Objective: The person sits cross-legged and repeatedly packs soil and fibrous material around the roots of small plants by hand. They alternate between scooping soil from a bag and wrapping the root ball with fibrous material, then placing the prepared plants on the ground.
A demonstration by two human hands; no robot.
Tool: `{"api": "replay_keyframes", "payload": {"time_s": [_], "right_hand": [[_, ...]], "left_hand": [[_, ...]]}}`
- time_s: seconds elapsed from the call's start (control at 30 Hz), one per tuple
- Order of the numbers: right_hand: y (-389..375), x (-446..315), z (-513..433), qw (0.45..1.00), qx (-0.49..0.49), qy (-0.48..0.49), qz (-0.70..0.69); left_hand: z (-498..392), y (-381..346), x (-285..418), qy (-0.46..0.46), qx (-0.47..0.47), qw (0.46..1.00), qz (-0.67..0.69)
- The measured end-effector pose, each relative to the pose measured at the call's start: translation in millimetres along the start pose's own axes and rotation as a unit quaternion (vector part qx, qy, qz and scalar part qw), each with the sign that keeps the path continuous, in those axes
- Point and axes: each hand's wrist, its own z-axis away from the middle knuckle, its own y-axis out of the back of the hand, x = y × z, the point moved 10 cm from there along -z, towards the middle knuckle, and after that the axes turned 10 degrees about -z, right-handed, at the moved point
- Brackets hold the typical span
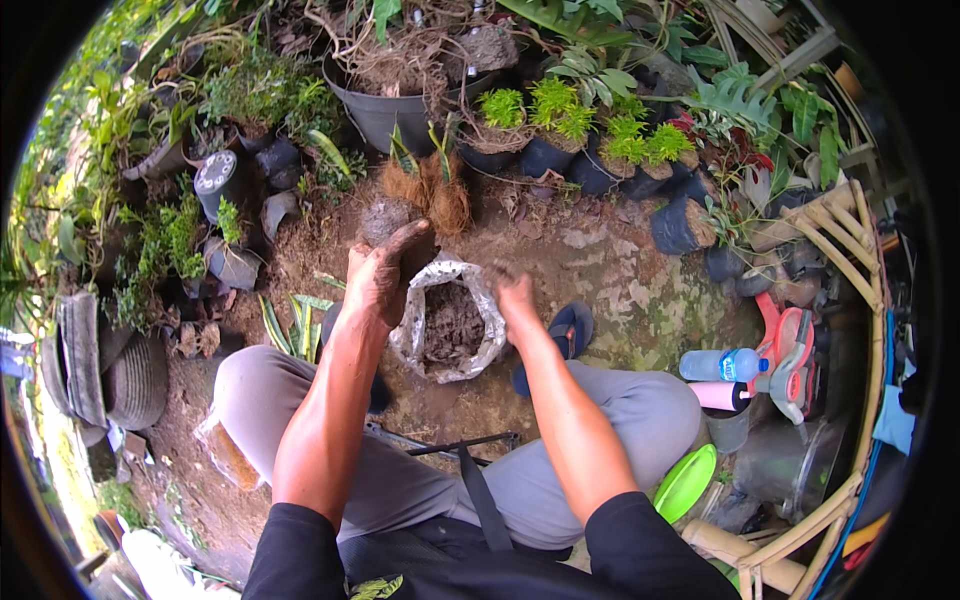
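Observation:
My left hand [390,266], smeared with mud, grips a rounded grey-brown clump of soil [386,219] beyond the far left rim of a white plastic sack [491,315]. Its rim is rolled down, and dark crumbly soil [452,322] shows inside. At the sack's right rim is my right hand [514,289], blurred and muddy; whether it touches the plastic or has its fingers closed does not show. Just past the clump sit snake plant cuttings [405,154] with brown fibrous coir [448,199] about their bases.
Black nursery bags [551,154] with bright green plants stand beyond, beside a large black pot [401,112] of tangled roots. More snake plant leaves [304,326] lie left of the sack. On the right are a water bottle [724,365], red-handled shears [791,337], a green plate [685,484] and a bamboo frame [862,270].

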Motion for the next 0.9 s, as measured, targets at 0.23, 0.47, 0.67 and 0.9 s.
{"api": "replay_keyframes", "payload": {"time_s": [0.23,0.47,0.67,0.9], "right_hand": [[-1,118,-5,0.837,-0.14,0.006,0.53],[-51,141,-23,0.746,-0.203,0.064,0.631],[-67,133,-6,0.703,-0.242,0.107,0.66],[-38,122,-19,0.914,-0.141,0.077,0.371]], "left_hand": [[5,10,-1,-0.015,0.012,1.0,0.02],[6,3,-7,0.089,-0.008,0.98,0.175],[-3,11,-10,0.083,0.008,0.977,0.198],[-5,22,-18,0.083,0.018,0.973,0.217]]}}
